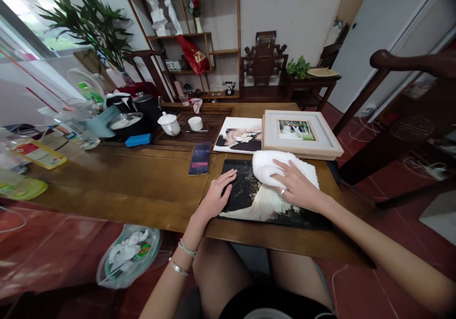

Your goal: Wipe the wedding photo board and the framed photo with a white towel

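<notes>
I have both hands on the rectangular black picture panel with a pale, dress-like shape across it (240, 191), which lies flat on the brown wooden counter (160, 186) right in front of me, along the near edge. My left hand (216, 196) is wide, its fingers stretched out and lying on the panel's left side, with nothing held in it. My right hand (294, 183), a ring on one finger, holds a thick, fluffy white towel (265, 164), its fingers and thumb set over a bunched fold; the towel covers the panel's upper right part. Pale, crumb-like specks (251, 183) show on the black surface between the towel and my left hand, though I cannot tell whether they are loose or part of the picture. Just beyond the panel lies an unframed photo print of people (245, 141), and to its right a pale-framed picture with a wide white mat (326, 136), near the towel. A dark smartphone with a lit screen (200, 157) lies to the left of the panel. Farther off stand a white lidded teapot (169, 124) and a small white cup (195, 123), with a bright blue block (138, 140) to the teapot's left.
</notes>
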`<state>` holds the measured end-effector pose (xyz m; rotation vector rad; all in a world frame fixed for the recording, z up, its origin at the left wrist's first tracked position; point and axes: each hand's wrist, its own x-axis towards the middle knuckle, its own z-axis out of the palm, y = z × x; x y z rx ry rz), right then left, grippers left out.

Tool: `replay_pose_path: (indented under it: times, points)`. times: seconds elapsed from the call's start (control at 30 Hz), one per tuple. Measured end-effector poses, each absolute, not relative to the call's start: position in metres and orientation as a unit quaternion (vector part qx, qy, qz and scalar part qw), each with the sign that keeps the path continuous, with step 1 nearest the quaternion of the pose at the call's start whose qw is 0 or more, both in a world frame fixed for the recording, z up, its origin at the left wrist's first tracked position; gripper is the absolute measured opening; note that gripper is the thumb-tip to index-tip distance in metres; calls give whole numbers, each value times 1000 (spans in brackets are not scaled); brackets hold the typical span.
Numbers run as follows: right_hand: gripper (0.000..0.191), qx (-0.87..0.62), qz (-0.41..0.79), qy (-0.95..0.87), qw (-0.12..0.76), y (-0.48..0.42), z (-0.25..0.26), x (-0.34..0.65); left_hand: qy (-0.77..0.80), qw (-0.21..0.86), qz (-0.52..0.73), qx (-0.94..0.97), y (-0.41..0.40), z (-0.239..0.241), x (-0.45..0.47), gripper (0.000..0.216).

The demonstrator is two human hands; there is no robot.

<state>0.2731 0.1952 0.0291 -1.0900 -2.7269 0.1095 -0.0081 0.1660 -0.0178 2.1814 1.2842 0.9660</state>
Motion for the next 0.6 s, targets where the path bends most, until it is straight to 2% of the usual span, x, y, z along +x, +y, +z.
replay_pose_path:
  times: [0.17,0.4,0.6]
  points:
    - [42,-387,26,-919,73,182,31,264,466,214,346,786,166,-18,-8,36]
    - [36,-299,116,-947,39,102,31,228,484,219,329,781,165,-11,-6,36]
    - [42,-355,92,-929,43,136,32,234,480,214,326,786,165,-13,-7,36]
